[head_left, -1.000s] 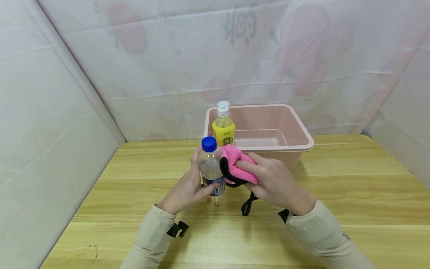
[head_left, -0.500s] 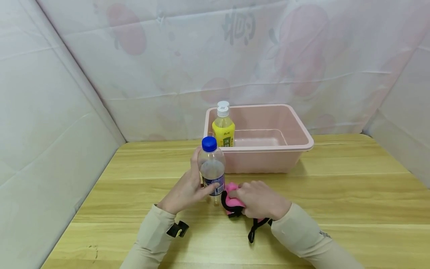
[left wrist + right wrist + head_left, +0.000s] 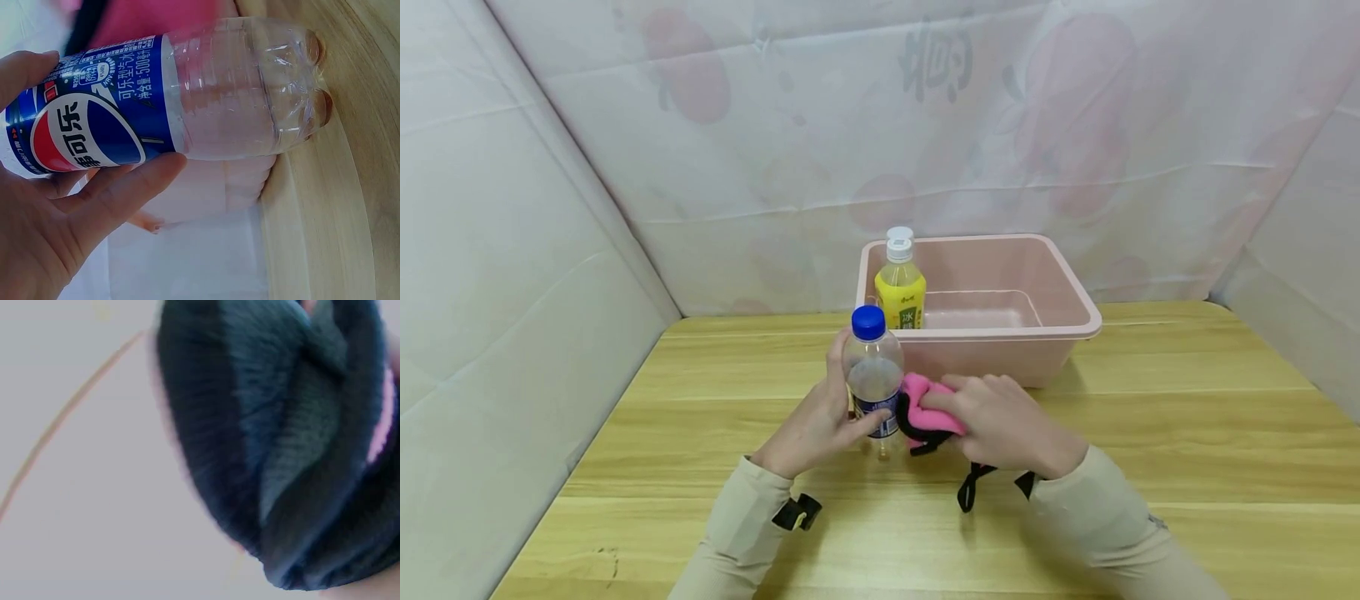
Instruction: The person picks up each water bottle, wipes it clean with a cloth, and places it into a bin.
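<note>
A clear plastic cola bottle (image 3: 876, 375) with a blue cap stands upright, its base at the tabletop. My left hand (image 3: 812, 427) grips it around the blue label (image 3: 94, 119), thumb and fingers on opposite sides. My right hand (image 3: 1011, 427) holds a bunched pink cloth (image 3: 928, 402) with black edging and a hanging black loop (image 3: 967, 492). The cloth lies against or very close to the bottle's right side. Dark folds of the cloth (image 3: 262, 444) fill much of the right wrist view, and the right fingertips are mostly hidden there.
Behind the hands, a pink plastic tub (image 3: 992, 334) sits on the wooden table (image 3: 700, 375). Inside its left end stand a yellow-labelled drink bottle (image 3: 900, 296) and another white-capped one behind it. Pale printed fabric walls (image 3: 820, 125) enclose the back and sides.
My right hand carried the cloth from the bottle's shoulder down beside its lower part, then back up to label height. The left hand and the bottle have stayed put.
</note>
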The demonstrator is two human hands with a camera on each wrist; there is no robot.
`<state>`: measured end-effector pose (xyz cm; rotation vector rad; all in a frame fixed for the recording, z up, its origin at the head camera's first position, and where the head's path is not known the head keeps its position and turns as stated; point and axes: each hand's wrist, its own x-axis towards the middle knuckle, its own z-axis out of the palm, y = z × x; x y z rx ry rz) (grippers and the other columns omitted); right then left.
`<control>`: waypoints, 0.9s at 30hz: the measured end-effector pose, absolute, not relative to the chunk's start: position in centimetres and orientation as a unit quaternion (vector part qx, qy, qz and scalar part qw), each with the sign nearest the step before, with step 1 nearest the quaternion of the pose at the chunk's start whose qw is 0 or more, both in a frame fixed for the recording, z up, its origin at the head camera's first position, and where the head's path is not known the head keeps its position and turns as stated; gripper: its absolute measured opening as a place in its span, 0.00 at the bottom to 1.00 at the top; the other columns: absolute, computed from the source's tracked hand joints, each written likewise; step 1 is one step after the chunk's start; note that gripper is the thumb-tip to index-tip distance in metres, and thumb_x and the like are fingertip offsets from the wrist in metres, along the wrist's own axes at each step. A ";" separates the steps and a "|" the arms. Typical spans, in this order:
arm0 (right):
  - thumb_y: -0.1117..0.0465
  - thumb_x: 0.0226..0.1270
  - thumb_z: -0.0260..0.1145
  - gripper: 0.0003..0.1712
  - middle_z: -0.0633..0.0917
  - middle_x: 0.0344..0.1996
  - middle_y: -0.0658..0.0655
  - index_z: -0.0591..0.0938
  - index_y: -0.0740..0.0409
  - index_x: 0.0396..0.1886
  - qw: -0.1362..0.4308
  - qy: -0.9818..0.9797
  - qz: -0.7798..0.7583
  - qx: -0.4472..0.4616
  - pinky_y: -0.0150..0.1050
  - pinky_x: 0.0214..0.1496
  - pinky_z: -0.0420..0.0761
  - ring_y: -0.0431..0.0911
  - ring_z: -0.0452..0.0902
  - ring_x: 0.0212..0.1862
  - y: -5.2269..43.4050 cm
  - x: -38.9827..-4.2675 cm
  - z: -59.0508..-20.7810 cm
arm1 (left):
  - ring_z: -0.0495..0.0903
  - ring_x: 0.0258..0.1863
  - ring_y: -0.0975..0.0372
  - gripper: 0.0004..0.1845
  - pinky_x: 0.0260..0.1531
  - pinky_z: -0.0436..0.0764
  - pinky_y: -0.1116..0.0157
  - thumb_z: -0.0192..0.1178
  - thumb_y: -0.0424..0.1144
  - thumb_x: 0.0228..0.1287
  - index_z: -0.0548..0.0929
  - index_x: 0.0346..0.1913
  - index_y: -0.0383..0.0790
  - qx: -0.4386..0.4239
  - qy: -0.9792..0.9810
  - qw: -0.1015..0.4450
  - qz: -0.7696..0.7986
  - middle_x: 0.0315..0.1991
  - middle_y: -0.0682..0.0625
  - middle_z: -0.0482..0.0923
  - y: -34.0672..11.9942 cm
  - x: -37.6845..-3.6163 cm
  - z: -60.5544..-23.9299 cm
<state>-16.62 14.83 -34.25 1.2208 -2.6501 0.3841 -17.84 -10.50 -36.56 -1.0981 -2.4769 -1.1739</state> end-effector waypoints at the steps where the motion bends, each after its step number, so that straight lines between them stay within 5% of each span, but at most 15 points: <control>1: 0.71 0.43 0.74 0.21 0.77 0.29 0.48 0.84 0.52 0.39 0.132 -0.891 0.136 0.414 0.30 0.18 0.68 0.39 0.65 0.21 15.0 -16.6 -34.0 | 0.81 0.53 0.46 0.55 0.54 0.84 0.51 0.69 0.28 0.63 0.33 0.75 0.38 -0.370 -0.835 0.094 -0.396 0.57 0.31 0.74 -10.5 -17.8 -36.6; 8: 0.74 0.41 0.74 0.32 0.81 0.36 0.58 0.86 0.58 0.53 0.335 -0.819 0.188 0.425 0.36 0.18 0.73 0.44 0.70 0.22 15.2 -16.4 -32.8 | 0.82 0.52 0.48 0.57 0.47 0.86 0.56 0.71 0.26 0.60 0.35 0.75 0.37 -0.373 -0.832 0.102 -0.397 0.59 0.32 0.76 -10.5 -17.9 -36.6; 16: 0.75 0.42 0.72 0.34 0.80 0.36 0.58 0.85 0.58 0.55 0.336 -0.811 0.209 0.431 0.35 0.18 0.74 0.43 0.69 0.22 15.1 -16.2 -32.9 | 0.82 0.54 0.46 0.61 0.54 0.84 0.52 0.72 0.24 0.56 0.31 0.76 0.36 -0.384 -0.818 0.104 -0.415 0.59 0.31 0.77 -10.7 -17.9 -36.8; 27: 0.75 0.44 0.74 0.32 0.84 0.43 0.63 0.84 0.58 0.55 0.326 -0.812 0.207 0.438 0.40 0.21 0.80 0.47 0.76 0.25 14.9 -16.2 -33.0 | 0.67 0.67 0.43 0.55 0.61 0.75 0.39 0.74 0.23 0.53 0.45 0.74 0.42 -0.334 -0.789 0.104 -0.505 0.68 0.34 0.64 -10.1 -17.6 -36.7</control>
